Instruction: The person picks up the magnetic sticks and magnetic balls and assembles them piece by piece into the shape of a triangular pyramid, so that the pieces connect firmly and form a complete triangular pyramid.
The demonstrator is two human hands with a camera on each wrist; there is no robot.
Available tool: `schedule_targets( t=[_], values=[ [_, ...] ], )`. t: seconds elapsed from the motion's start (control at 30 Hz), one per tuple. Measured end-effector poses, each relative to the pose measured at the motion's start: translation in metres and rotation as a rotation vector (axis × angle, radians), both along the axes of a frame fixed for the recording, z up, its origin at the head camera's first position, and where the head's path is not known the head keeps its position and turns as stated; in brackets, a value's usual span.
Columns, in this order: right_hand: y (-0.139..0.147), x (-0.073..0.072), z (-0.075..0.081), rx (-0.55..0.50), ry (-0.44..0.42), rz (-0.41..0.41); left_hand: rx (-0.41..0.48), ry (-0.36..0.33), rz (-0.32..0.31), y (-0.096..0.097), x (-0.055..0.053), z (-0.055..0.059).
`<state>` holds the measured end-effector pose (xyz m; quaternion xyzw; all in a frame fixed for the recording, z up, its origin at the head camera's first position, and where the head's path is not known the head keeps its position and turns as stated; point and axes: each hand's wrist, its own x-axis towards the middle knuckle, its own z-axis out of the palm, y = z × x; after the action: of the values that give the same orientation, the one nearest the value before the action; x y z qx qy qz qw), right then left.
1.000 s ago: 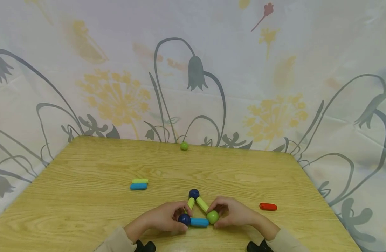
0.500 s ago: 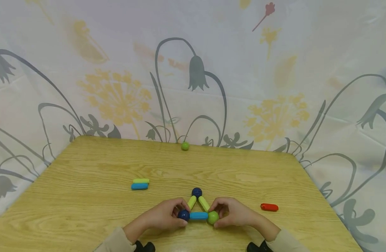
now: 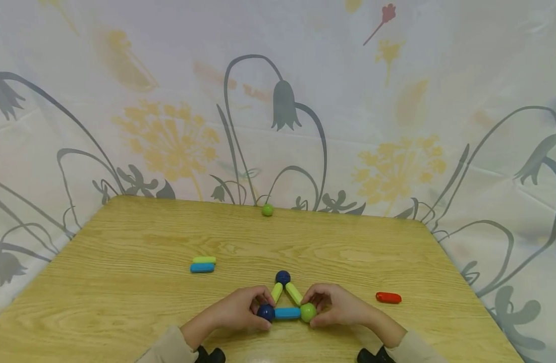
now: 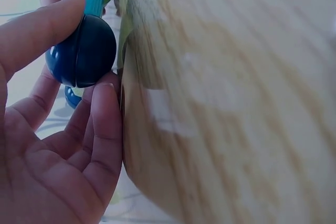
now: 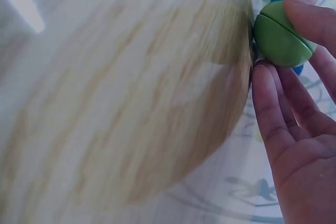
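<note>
A triangle of balls and rods lies on the wooden table near its front. My left hand (image 3: 242, 308) grips the dark blue ball (image 3: 266, 312) at the near left corner, thumb and fingers curled about it. At the near right corner my right hand (image 3: 338, 305) holds a green ball (image 3: 308, 312) between thumb and fingers. A blue rod (image 3: 287, 313) spans the two held balls. Two yellow-green rods (image 3: 293, 293) run back from the near corners to another dark blue ball (image 3: 283, 278) at the far corner. In the left wrist view the held dark blue ball (image 4: 81, 51) shows a seam.
On the table (image 3: 137, 242), a yellow-green rod (image 3: 204, 260) and a blue rod (image 3: 202, 267) lie side by side left of the triangle. A red rod (image 3: 389, 298) is to the right. Another green ball (image 3: 267, 209) sits at the back edge, by a flower-patterned curtain (image 3: 178, 101).
Between the held balls, the blue rod has shifted slightly away from me and straightened into line with them. Both hands keep their hold and have hardly moved.
</note>
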<state>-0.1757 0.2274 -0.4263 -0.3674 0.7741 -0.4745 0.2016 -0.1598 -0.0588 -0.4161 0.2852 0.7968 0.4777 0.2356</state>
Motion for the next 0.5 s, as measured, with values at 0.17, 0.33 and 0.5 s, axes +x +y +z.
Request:
schedule_targets(
  t=[0.17,0.33,0.5],
  values=[
    [0.008,0.002,0.001,-0.007,0.032,-0.037,0.003,-0.009,-0.010,0.000,-0.001,-0.001],
    [0.020,0.004,0.005,0.006,0.101,-0.079,0.003,-0.023,-0.017,-0.001,-0.002,-0.002],
    [0.034,0.009,0.009,0.045,0.075,-0.166,0.004,-0.024,-0.022,-0.001,-0.002,-0.002]
  ],
)
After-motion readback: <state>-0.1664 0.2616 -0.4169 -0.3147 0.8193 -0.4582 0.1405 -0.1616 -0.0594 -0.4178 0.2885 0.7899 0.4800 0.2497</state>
